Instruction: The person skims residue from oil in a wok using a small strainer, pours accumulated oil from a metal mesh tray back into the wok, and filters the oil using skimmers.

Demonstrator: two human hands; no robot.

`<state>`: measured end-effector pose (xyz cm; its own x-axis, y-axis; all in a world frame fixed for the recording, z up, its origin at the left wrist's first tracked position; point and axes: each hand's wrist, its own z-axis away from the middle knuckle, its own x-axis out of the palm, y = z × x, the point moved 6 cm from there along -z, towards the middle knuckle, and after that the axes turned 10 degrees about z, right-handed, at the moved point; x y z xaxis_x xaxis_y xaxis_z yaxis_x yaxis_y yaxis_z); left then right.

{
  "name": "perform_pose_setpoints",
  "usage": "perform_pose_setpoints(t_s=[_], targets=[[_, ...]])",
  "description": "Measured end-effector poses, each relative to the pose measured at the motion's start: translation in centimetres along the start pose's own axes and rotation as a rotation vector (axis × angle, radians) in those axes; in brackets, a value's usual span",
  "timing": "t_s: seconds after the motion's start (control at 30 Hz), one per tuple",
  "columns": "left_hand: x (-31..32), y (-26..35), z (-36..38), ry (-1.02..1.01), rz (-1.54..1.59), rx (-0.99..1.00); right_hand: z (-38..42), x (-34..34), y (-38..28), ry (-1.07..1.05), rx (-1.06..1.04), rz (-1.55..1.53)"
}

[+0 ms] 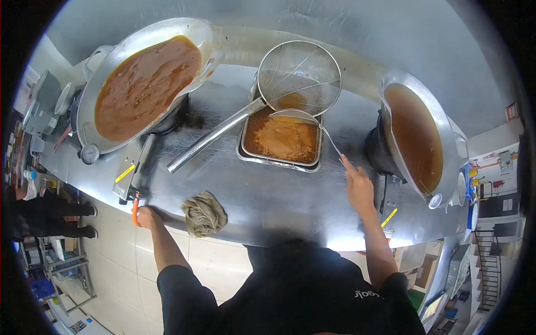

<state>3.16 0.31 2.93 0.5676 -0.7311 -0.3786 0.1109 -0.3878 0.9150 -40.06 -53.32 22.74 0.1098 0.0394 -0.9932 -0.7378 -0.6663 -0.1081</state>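
Note:
My right hand [360, 188] is closed around the thin handle of a metal skimmer [330, 139], index finger stretched along it. The skimmer's head lies in brown crumbs and sauce [282, 139] inside a mesh-lined metal tray [243, 151]. Across the tray's far end rests a large round strainer [301, 72], its perforated handle [218, 134] sloping toward the front left. At the counter's front left edge, my left hand [147, 216] is right beside an orange hose [135, 209] below the burner's control box [127, 177]; its fingers are mostly hidden.
A big wok of thick brown sauce [148, 86] stands at left, with a dial thermometer [90, 154] at its rim. Another wok of brown liquid [416, 134] is at right, also with a thermometer [435, 201]. A crumpled cloth [204, 214] lies on the counter's front edge. Another person [50, 215] stands far left.

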Motion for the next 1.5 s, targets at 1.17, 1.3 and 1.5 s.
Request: perform_pose_setpoints(t_s=[1.17,1.3,1.5], targets=[[-0.8,7.1,3.7,0.037,0.041,-0.227,-7.3,5.5,-1.1,0.193,0.280,-0.302],[-0.8,7.3,3.4,0.067,-0.032,-0.261,-8.0,8.1,-1.8,0.134,0.249,-0.399],[-0.7,6.6,3.5,0.050,-0.022,-0.293,-9.2,8.3,-1.4,0.121,0.190,-0.523]])
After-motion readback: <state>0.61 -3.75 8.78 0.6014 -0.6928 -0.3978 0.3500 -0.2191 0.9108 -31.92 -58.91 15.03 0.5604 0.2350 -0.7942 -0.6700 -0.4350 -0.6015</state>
